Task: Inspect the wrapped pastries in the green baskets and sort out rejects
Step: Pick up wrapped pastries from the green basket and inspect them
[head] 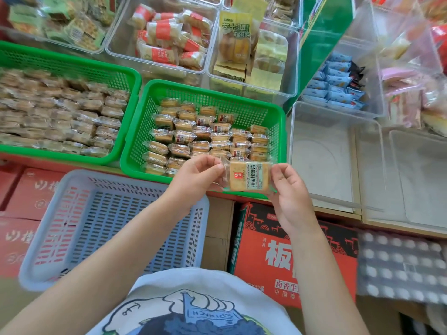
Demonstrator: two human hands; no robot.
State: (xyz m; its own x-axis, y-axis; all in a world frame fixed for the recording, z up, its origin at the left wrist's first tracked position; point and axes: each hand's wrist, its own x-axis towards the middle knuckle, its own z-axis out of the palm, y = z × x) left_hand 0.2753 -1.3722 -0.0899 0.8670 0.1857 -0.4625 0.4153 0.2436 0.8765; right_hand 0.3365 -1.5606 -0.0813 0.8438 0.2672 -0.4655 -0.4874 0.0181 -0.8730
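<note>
One wrapped pastry (246,176), square and tan in clear film with a printed label, is held flat between both hands above the near rim of the right green basket (145,122). My left hand (197,178) pinches its left edge and my right hand (289,189) pinches its right edge. That basket holds several rows of similar wrapped pastries (205,139). A second green basket (130,78) on the left is packed with more wrapped pastries (60,112).
A pale blue slotted basket (198,240) with nothing in it sits below my left arm on red cartons (31,189). A clear tub (294,131) stands right of the green baskets. Clear bins of other snacks (169,42) line the back. A red and black carton (266,250) lies below my right arm.
</note>
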